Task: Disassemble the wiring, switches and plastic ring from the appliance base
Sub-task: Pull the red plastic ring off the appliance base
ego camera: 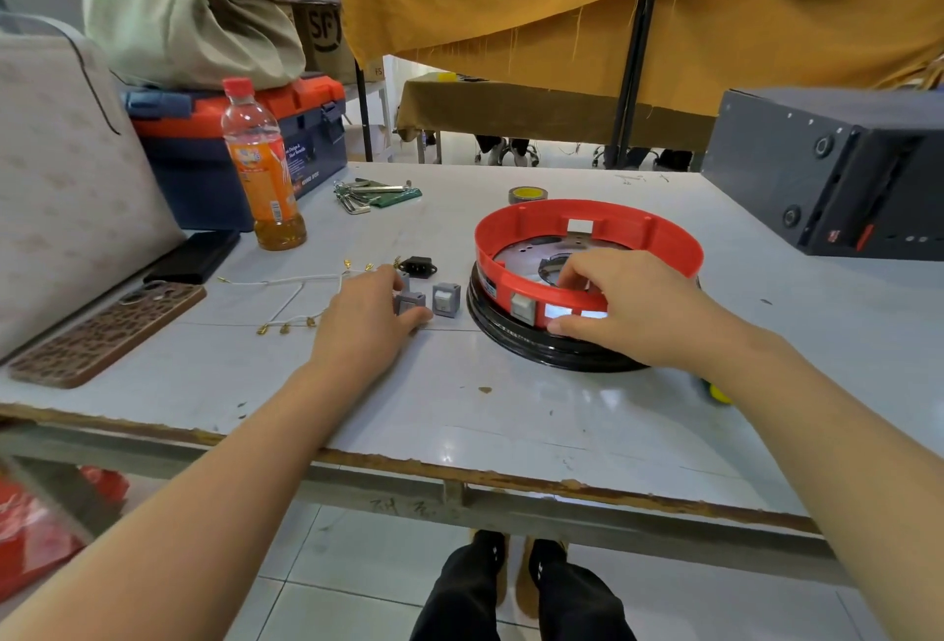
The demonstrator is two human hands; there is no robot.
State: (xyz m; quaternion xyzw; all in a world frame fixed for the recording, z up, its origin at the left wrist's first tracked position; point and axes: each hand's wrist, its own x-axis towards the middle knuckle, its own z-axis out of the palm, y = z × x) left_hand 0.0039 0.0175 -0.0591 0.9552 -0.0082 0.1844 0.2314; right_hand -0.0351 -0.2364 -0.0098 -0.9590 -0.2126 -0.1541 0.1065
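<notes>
Risk first: right hand clamped over the near wall of the red plastic ring, fingers curled inside the rim, thumb pressed against the outer face beside an empty cut-out. Likely to crack the thin plastic or snap a moulded tab if levered up from one side only. Could also drag the black appliance base across the counter, with nothing else pinning it down. One grey switch seemingly seated in the ring wall just left of the thumb; prone to jam or pop out sideways if the ring flexes.

Left hand resting over loose grey switches just left of the base, fingers bent around one of them, apparently pinching it. Easy to knock the small parts toward the counter edge from there.

Ring: bright red, circular, upright, sitting on top of the black base, with rectangular openings near and far. Inside, a bare metal plate with holes. Base right of centre on the counter.

Wiring already out, white leads with brass terminals spread left of the hands, black socket beside them. Ring and last switch apparently still to go.
</notes>
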